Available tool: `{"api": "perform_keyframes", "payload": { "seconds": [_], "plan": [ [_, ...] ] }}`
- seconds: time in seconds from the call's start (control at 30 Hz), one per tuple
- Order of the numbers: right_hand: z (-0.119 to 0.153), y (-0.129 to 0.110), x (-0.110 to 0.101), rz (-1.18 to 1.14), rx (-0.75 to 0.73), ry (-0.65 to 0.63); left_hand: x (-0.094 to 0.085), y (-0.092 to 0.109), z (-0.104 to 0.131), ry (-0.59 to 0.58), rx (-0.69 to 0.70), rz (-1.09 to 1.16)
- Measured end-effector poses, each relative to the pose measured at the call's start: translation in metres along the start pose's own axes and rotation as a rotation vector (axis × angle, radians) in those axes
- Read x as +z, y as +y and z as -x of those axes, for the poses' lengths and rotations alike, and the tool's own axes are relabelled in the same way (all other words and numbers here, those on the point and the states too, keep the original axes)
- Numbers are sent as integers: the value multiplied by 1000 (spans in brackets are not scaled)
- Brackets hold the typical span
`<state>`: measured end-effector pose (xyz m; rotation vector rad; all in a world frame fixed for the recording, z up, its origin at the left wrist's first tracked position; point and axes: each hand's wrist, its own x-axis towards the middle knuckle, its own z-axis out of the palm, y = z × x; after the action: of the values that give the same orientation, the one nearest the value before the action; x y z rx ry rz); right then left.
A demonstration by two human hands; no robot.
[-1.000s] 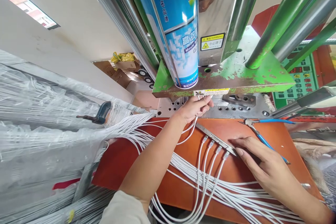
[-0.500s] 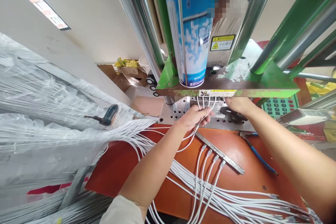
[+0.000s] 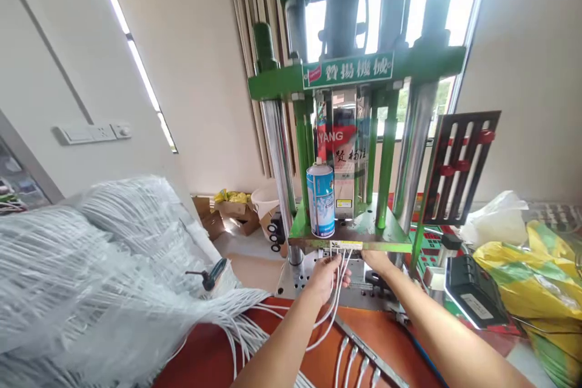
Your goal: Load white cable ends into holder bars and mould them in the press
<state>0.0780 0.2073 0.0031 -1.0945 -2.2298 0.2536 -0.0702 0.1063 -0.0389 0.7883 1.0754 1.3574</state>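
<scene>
My left hand (image 3: 326, 277) is closed around several white cables (image 3: 335, 300) just below the front edge of the press's green plate (image 3: 377, 236). The cables run up beneath that plate, where their ends are hidden. My right hand (image 3: 375, 261) reaches under the same edge, to the right of the cables; its fingers are out of sight. Below both hands is the drilled metal bed (image 3: 307, 276). A metal bar (image 3: 370, 348) with several cable plugs seated along it lies on the red-brown table (image 3: 291, 339). On the green plate stands a blue spray can (image 3: 321, 200).
A large wrapped heap of white cables (image 3: 113, 254) fills the left side, with a dark-handled tool (image 3: 213, 274) on it. Thick steel columns (image 3: 278, 157) flank the plate. At right are a black box (image 3: 475, 291) and yellow bags (image 3: 522, 273).
The view has tilted up and back, so more of the press and room shows. My left hand still holds the cables, and my right hand is still at the plate's edge.
</scene>
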Motion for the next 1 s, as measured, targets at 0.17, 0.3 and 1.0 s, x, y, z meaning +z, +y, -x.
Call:
{"api": "perform_keyframes", "payload": {
  "seconds": [0.17, 0.3, 1.0],
  "plan": [
    [42, 16, 12, -58, 30, 83, 1, 11, 37, -78, -98, 34],
    [103, 17, 17, -97, 18, 105, 1, -8, 89, -163, -220, 60],
    [204, 6, -6, -271, 219, -27, -3, 11, 190, -233, -53, -386]
  ]
}}
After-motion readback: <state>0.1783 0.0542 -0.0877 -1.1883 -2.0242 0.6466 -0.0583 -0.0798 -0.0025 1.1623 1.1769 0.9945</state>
